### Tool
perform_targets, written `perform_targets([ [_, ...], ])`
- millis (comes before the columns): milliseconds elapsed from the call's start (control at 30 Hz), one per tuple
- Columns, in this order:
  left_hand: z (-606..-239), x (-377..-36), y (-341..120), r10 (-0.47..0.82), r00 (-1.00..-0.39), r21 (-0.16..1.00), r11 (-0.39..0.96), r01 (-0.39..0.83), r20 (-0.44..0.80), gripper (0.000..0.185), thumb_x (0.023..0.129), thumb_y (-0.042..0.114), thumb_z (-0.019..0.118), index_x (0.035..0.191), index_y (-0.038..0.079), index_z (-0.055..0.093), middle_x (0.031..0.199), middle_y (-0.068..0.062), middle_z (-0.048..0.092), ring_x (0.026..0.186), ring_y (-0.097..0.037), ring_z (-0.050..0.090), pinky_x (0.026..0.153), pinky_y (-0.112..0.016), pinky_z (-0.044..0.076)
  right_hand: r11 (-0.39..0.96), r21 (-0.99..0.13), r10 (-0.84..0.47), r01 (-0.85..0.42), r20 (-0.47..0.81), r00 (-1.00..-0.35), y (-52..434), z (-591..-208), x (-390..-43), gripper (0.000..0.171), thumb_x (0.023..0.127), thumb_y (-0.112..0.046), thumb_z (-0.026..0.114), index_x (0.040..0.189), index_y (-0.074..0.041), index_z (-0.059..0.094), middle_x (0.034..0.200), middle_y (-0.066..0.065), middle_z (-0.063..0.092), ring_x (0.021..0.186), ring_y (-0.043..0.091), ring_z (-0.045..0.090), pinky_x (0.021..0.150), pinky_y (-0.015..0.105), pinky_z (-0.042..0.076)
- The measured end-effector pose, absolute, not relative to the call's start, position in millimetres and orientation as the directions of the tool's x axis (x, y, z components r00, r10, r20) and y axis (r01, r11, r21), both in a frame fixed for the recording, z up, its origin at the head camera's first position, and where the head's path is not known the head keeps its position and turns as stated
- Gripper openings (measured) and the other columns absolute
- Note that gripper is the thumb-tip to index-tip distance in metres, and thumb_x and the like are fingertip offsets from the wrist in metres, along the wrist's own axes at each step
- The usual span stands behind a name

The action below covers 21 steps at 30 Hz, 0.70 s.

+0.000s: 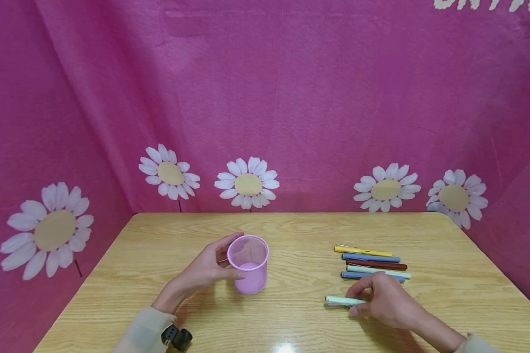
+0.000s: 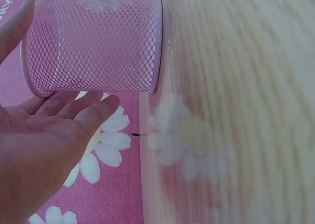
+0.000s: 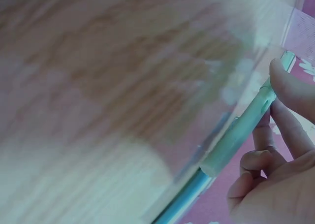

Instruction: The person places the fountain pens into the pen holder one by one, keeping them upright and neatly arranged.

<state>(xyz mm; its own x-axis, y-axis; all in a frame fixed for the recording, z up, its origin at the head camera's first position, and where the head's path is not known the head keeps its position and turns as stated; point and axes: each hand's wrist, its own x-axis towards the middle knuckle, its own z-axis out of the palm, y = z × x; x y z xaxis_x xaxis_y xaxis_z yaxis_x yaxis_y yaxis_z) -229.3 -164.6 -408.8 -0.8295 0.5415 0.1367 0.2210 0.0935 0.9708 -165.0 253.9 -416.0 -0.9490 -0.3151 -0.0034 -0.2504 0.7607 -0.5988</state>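
A pink mesh pen holder (image 1: 255,282) stands upright on the wooden table, left of the middle. My left hand (image 1: 207,264) holds it from the left, with the thumb on its near side and the fingers behind. In the left wrist view, the pen holder (image 2: 106,44) sits between the thumb and the fingers of the left hand (image 2: 44,135). At the right, my right hand (image 1: 386,301) pinches a pale green pen (image 1: 335,300) between thumb and fingers, low over the table. The right wrist view shows that pen (image 3: 241,130) gripped near one end by the right hand (image 3: 280,170).
Beyond the right hand lie several pens in a rough row: a yellow pen (image 1: 363,251), a dark red pen (image 1: 375,264), another pale green pen (image 1: 380,271) and blue pens (image 1: 371,257). A pink flowered cloth (image 1: 309,122) hangs around the table (image 1: 300,235).
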Motion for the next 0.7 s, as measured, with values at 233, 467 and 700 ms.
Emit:
perform_targets([
  [233,-411,-230,-166,0.539,-0.83,0.972,0.08,0.22,0.144,0.095,0.088,0.004,0.084,0.162,-0.009,0.026,0.156,-0.029,0.046,0.142,-0.048,0.046,0.118,-0.056,0.037,0.733,-0.624,-0.331,-0.271,0.021,-0.943,244,-403,-164,0.023,0.072,-0.02,0.098,0.087,-0.025,0.081,0.091,-0.014,0.074,0.094,0.016,0.063,0.072,0.029,0.049],
  [467,-411,-230,-166,0.534,-0.833,0.974,0.074,0.215,0.144,0.096,0.087,0.004,0.084,0.162,-0.01,0.025,0.158,-0.03,0.043,0.143,-0.048,0.045,0.119,-0.055,0.036,0.704,-0.636,-0.364,-0.316,0.059,-0.929,235,-388,-167,0.022,0.075,-0.019,0.097,0.09,-0.023,0.082,0.094,-0.013,0.074,0.106,0.024,0.067,0.087,0.049,0.056],
  [700,-410,-229,-164,0.53,-0.834,0.974,0.065,0.218,0.151,0.093,0.087,0.003,0.083,0.161,-0.01,0.028,0.154,-0.031,0.048,0.14,-0.05,0.047,0.117,-0.057,0.038,0.694,-0.655,-0.348,-0.3,0.06,-0.936,225,-374,-169,0.022,0.076,-0.018,0.096,0.093,-0.022,0.083,0.096,-0.01,0.073,0.096,0.019,0.061,0.08,0.04,0.053],
])
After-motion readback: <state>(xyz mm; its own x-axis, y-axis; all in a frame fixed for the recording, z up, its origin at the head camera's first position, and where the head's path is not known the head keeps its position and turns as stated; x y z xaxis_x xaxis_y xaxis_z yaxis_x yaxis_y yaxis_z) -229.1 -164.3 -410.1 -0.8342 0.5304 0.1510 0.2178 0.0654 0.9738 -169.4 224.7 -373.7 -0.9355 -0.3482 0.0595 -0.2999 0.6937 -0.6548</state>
